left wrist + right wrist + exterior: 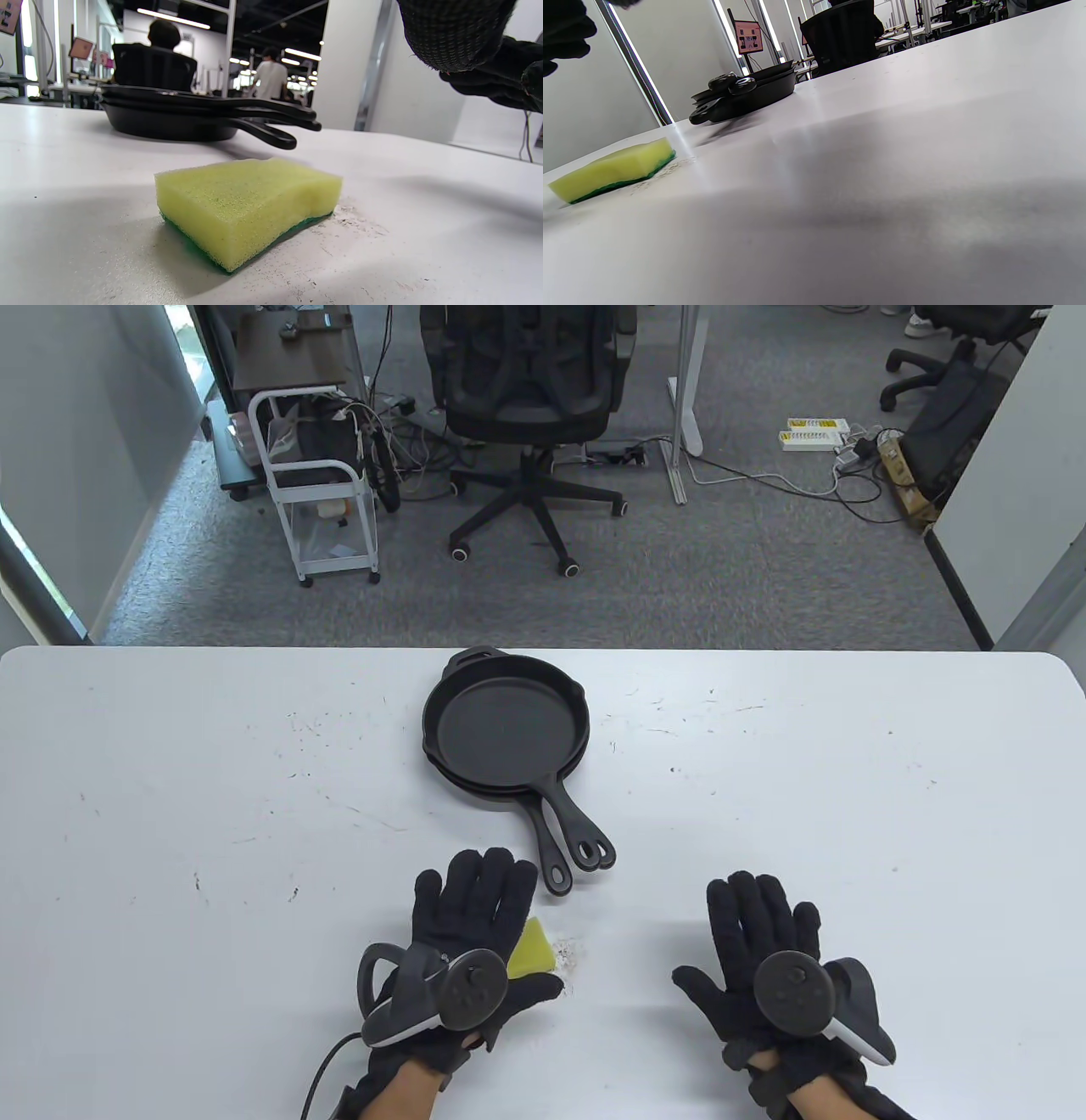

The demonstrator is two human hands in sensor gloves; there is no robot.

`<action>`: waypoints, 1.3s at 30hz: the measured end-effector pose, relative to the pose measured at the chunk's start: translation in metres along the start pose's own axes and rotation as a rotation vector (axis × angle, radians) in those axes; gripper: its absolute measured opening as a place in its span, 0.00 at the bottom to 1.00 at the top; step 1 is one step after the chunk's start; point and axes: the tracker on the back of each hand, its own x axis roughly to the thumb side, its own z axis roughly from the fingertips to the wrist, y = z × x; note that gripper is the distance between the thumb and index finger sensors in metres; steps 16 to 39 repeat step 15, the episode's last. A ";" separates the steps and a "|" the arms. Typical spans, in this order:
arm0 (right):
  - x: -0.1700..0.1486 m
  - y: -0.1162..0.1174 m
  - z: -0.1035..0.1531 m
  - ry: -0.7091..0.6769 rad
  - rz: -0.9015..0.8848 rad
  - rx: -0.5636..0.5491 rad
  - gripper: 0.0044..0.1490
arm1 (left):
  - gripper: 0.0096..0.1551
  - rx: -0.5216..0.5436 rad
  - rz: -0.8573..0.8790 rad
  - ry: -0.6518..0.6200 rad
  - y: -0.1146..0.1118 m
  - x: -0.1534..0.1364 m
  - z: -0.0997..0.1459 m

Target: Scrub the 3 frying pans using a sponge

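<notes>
No lettering is readable on the three stacked black cast-iron frying pans [506, 723] mid-table, or on the yellow-green sponge [531, 948] beneath the flat, spread left hand [468, 937]; the right hand [764, 954] is also spread flat, empty.

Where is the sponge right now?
In the table view the sponge lies flat on the table near its front edge, partly under the open left hand, just short of the stacked pans' handles.
</notes>
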 end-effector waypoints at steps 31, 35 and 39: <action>0.000 0.001 -0.001 0.014 0.008 0.025 0.58 | 0.72 -0.009 0.008 0.008 -0.001 0.000 0.000; 0.000 0.001 -0.001 0.014 0.008 0.025 0.58 | 0.72 -0.009 0.008 0.008 -0.001 0.000 0.000; 0.000 0.001 -0.001 0.014 0.008 0.025 0.58 | 0.72 -0.009 0.008 0.008 -0.001 0.000 0.000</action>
